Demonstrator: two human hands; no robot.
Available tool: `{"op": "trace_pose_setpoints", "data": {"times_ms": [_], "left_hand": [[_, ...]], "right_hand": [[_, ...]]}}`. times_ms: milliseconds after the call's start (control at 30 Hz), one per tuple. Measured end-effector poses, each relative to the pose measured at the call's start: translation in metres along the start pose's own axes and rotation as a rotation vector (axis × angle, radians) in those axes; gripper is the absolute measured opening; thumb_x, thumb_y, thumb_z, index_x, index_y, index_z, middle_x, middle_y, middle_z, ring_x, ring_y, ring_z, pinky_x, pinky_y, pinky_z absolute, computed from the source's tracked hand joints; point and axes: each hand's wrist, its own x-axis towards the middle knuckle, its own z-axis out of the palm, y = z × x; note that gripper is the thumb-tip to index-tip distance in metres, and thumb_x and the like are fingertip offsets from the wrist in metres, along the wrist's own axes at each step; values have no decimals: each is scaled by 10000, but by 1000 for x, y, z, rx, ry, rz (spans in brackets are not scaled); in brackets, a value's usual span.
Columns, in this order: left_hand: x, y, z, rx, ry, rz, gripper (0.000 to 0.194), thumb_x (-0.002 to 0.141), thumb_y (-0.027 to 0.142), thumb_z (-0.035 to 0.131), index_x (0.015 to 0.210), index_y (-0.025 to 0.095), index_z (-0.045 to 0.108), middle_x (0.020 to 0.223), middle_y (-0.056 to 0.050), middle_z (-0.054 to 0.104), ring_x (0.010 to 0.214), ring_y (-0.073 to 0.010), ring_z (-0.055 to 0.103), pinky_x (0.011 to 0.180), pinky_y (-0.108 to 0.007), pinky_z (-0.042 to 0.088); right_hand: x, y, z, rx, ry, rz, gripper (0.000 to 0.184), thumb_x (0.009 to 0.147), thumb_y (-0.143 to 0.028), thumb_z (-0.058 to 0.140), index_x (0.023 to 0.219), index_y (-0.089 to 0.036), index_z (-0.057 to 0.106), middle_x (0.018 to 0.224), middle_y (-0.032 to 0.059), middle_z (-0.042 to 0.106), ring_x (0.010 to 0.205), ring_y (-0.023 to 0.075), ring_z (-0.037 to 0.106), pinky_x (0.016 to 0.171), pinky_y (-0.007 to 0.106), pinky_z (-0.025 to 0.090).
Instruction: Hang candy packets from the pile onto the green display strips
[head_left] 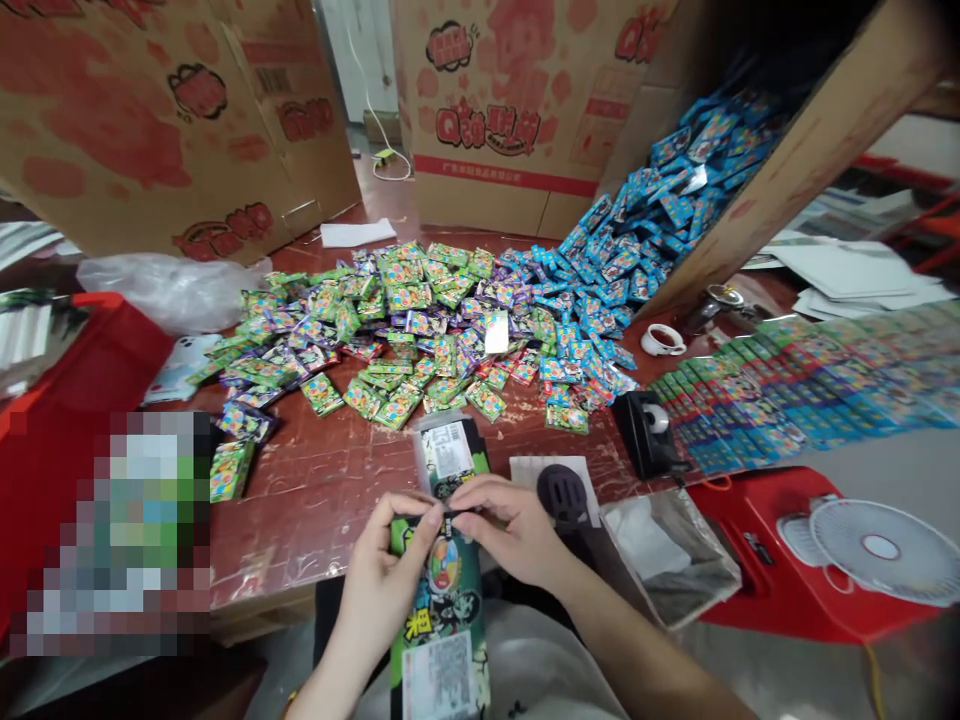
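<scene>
In the head view, a long green-and-black printed package (442, 590) lies lengthwise toward me, its far end over the table edge and its near end at my lap. My left hand (394, 555) pinches it from the left near its middle, thumb on top. From the right, my right hand (510, 525) grips the same spot, with fingertips nearly touching the left ones. What lies exactly between the fingertips is hidden. Just beyond the package is a heap of small green packets (401, 400), mixed with purple ones. Blue packets (581, 330) join the heap on its right.
Two printed cardboard cartons (487, 130) stand behind the heap. More blue packets spill from a tilted carton at the right. A black tape dispenser (645, 435), a lined bin (675, 560) and a white fan (877, 550) are to the right. A red container (112, 360) stands left.
</scene>
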Motion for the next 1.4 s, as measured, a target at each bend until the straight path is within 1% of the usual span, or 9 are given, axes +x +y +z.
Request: {"op": "trace_pose_setpoints", "data": {"times_ms": [133,300,400,500,733,867,1000,1133,1400], "left_hand": [[4,-10,7,-114,-89,-170,451,765,463,666,1095,249,446,820,19,634,607,-156,616,545,-248,505],[49,-15,39,-133,-191,-43,359,801,478,606,1014,232,455,767,38,593,700,-156,604,666,-259,486],[66,-25,72,-123,-369,-38,318,795,470,599,956,216,496,705,41,586,700,-157,578,703,-268,460],[64,-40,104,-124,-460,-93,308,773,460,602,915,205,505,664,35,596,650,-159,563,663,-274,445],[59,-59,124,-83,-428,-166,274,776,424,591,916,210,491,684,35,579,668,-163,558,651,-266,403],[61,-57,125,-65,-407,-165,252,775,403,573,912,210,485,753,20,587,710,-163,553,656,-261,392],[61,-54,128,-37,-402,-176,245,779,398,558,918,214,477,736,26,572,711,-167,551,645,-261,386],[60,-53,130,-7,-378,-185,224,786,378,539,920,214,465,681,43,538,667,-164,527,640,-267,379],[59,-52,129,-22,-367,-171,212,770,366,559,900,217,482,681,44,549,667,-162,539,684,-283,403]], "right_hand": [[-2,9,-8,-21,122,-24,93,801,-294,662,779,-207,687,836,65,659,807,190,638,741,331,512],[8,35,-92,-452,383,71,206,858,-361,530,910,-198,644,927,78,647,834,186,599,769,337,481],[13,57,-146,-569,336,143,163,759,-336,607,764,-180,658,727,48,611,631,168,537,633,320,450],[15,77,-169,-580,215,175,90,672,-273,669,666,-184,663,634,19,574,564,151,506,574,288,421],[10,98,-174,-519,118,164,115,705,-278,631,625,-195,630,625,13,569,601,158,528,569,270,413],[5,102,-172,-459,209,117,161,803,-337,549,744,-199,607,768,40,611,722,176,566,675,302,462],[7,109,-158,-412,238,105,243,753,-270,625,987,-216,592,885,41,636,760,173,557,705,310,470],[14,113,-151,-337,223,134,443,693,-195,647,1114,-228,514,768,-12,634,690,160,561,704,317,463],[12,107,-154,-172,193,176,470,675,-215,665,1108,-215,481,685,-40,623,630,147,588,616,281,443]]}}
